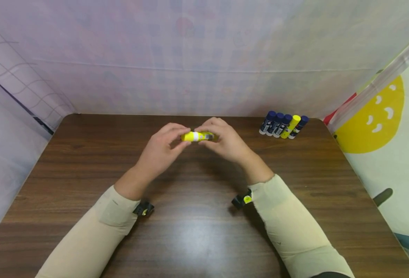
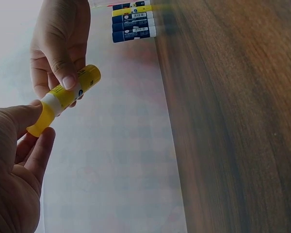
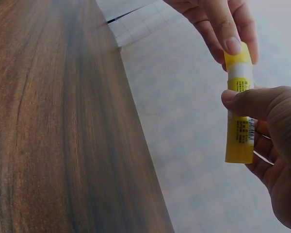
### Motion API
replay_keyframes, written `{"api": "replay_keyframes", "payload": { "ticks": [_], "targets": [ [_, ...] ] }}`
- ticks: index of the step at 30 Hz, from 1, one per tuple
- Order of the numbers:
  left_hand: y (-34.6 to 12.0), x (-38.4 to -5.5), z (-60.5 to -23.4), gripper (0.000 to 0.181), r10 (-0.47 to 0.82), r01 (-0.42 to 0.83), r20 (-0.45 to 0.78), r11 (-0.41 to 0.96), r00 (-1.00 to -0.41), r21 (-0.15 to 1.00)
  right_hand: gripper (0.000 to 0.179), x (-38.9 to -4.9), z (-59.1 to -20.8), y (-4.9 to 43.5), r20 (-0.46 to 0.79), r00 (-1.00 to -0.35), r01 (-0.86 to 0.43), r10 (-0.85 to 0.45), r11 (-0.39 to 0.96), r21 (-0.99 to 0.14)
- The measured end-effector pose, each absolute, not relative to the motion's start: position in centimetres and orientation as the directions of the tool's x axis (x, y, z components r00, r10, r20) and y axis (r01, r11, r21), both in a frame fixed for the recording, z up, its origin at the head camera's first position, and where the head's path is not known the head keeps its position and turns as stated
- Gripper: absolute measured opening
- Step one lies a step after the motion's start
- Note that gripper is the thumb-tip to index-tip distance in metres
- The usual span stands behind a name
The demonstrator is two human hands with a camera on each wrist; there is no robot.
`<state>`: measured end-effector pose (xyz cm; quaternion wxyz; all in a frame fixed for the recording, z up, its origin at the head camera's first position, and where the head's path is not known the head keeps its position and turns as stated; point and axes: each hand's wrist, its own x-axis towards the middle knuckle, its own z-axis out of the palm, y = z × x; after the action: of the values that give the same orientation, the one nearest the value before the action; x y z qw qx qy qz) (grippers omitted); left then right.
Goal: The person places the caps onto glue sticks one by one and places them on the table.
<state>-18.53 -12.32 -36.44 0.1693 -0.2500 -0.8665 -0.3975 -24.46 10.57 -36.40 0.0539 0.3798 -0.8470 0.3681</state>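
Observation:
A yellow glue stick with a white band is held level above the table between both hands. My left hand pinches its yellow cap end between thumb and fingers. Round the labelled body are the thumb and fingers of my right hand. The white band shows between the cap and the body, and I cannot tell how far the cap sits over it. In the left wrist view, the right thumb lies across the label.
At the back right stands a row of glue sticks: several with dark blue caps and one yellow stick. A pale patterned sheet hangs along the back edge of the brown wooden table. Another printed sheet is on the right.

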Motion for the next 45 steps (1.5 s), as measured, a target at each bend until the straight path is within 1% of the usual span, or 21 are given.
{"api": "replay_keyframes", "payload": {
  "ticks": [7, 19, 28, 33, 36, 40, 45],
  "targets": [
    [-12.2, -18.5, -36.5, 0.037, 0.307, 0.56, 0.474, 0.552, -0.825, 0.618, 0.033, -24.3, -36.5, 10.7, 0.37, -0.7, -0.688, -0.611, 0.439, -0.578],
    [-12.0, -18.4, -36.8, 0.035, 0.309, 0.556, 0.467, 0.55, -0.828, 0.622, 0.035, -24.0, -36.3, 10.5, 0.4, -0.656, -0.742, -0.641, 0.449, -0.498],
    [-12.0, -18.4, -36.8, 0.036, 0.311, 0.567, 0.478, 0.538, -0.821, 0.624, 0.034, -23.8, -35.9, 10.5, 0.4, -0.65, -0.75, -0.646, 0.459, -0.476],
    [-11.9, -18.3, -36.7, 0.036, 0.297, 0.558, 0.478, 0.546, -0.827, 0.625, 0.032, -23.7, -36.0, 10.4, 0.432, -0.64, -0.764, -0.636, 0.466, -0.446],
    [-11.8, -18.2, -36.6, 0.036, 0.275, 0.534, 0.462, 0.529, -0.843, 0.659, 0.03, -23.6, -36.1, 10.3, 0.474, -0.621, -0.782, -0.625, 0.451, -0.431],
    [-11.7, -18.0, -36.5, 0.037, 0.225, 0.482, 0.428, 0.481, -0.875, 0.733, 0.027, -23.5, -36.1, 10.0, 0.526, -0.592, -0.806, -0.611, 0.431, -0.406],
    [-11.5, -17.9, -36.5, 0.038, 0.192, 0.439, 0.397, 0.469, -0.897, 0.766, 0.026, -23.3, -36.0, 9.9, 0.544, -0.592, -0.806, -0.595, 0.449, -0.386]
  ]
}}
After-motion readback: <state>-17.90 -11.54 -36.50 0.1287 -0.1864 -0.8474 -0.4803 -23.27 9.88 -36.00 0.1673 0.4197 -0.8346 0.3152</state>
